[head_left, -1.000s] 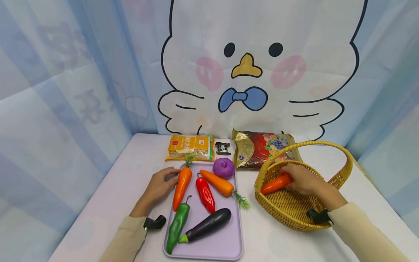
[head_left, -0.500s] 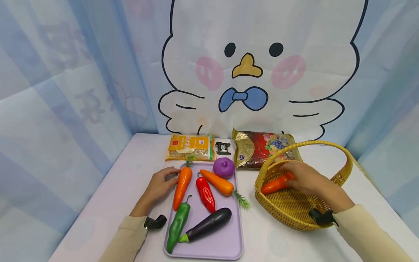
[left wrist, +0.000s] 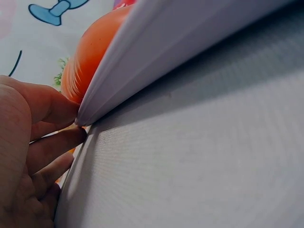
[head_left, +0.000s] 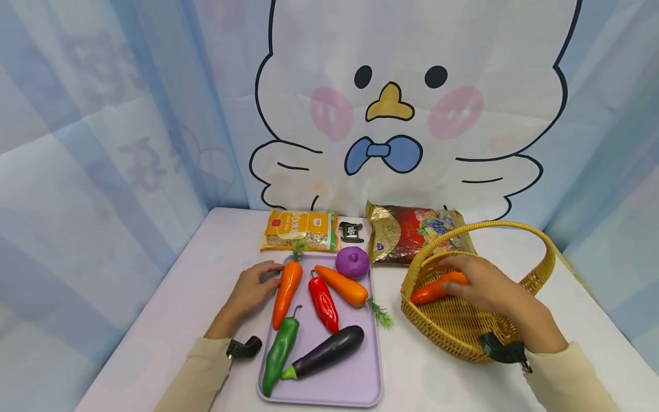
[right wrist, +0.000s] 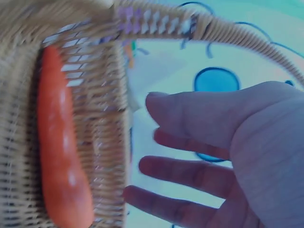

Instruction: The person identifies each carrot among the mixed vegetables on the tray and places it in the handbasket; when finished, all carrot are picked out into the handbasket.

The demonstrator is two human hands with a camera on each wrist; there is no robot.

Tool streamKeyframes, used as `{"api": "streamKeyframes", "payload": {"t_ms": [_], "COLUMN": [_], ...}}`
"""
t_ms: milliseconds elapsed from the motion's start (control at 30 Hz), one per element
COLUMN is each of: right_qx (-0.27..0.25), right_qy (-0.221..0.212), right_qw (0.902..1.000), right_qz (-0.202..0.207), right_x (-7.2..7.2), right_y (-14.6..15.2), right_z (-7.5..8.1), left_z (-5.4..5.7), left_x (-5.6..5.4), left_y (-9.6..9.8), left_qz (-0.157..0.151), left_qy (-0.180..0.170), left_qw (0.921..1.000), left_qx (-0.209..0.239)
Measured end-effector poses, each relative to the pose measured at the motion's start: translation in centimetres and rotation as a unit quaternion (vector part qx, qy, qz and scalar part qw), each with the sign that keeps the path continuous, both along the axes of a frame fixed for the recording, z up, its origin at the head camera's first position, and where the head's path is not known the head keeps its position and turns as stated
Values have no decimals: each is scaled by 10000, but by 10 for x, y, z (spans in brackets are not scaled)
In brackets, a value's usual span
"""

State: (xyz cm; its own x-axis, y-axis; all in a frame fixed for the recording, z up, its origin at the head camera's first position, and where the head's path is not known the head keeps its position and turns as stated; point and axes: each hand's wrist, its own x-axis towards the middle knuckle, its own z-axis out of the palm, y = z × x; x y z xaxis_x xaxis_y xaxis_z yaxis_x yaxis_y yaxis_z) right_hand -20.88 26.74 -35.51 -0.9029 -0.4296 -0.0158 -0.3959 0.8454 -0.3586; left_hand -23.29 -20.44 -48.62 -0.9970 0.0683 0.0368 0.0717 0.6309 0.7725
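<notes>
Basket (head_left: 445,337), one in all, stands at 3 o'clock from the middle of the lilac tray (head_left: 355,386). Over it the right hand (head_left: 481,286) is spread, pinching nothing, its fingers apart from the single orange-red vegetable (head_left: 432,290) lying at the basket's 10 o'clock. The step looks like a let-go: best keep those fingers wide, raise the hand before drawing it toward 5 o'clock, and mind the black wrist camera (head_left: 499,348), which could snag the near rim, and the handle (head_left: 484,225) arching beyond. At the tray's 10 o'clock, the left hand (head_left: 252,289) has its fingers loosely extended, tips touching the edge; light contact should be enough to steady it.

Counted outward on the tray: one green pepper (head_left: 281,355) at 8, one eggplant (head_left: 332,350) at 6, one red pepper (head_left: 324,304) at 12, two orange carrots (head_left: 288,292) at 10 to 11 and at 1, one purple onion (head_left: 352,263) past the second. Beyond: one yellow bag (head_left: 298,230) between 11 and 12, one small black packet (head_left: 352,232) between 12 and 1, one red-and-gold bag (head_left: 407,237) between 1 and 2.
</notes>
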Motion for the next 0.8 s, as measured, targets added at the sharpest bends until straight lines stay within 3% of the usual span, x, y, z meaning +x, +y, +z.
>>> {"api": "streamKeyframes", "payload": {"t_ms": [467, 800], "right_qx": [-237, -752], "right_qy": [69, 586], "right_qw": [9997, 9946], "right_qz": [-83, 419], "right_x": [30, 40], "right_y": [-20, -34], "right_z": [16, 12], "left_z": [2, 0], "left_x": [0, 1], "left_y": [0, 1], "left_qz": [-4, 18], "left_qy": [-5, -17], "left_qw": [10000, 10000], "left_qx": [13, 24]}}
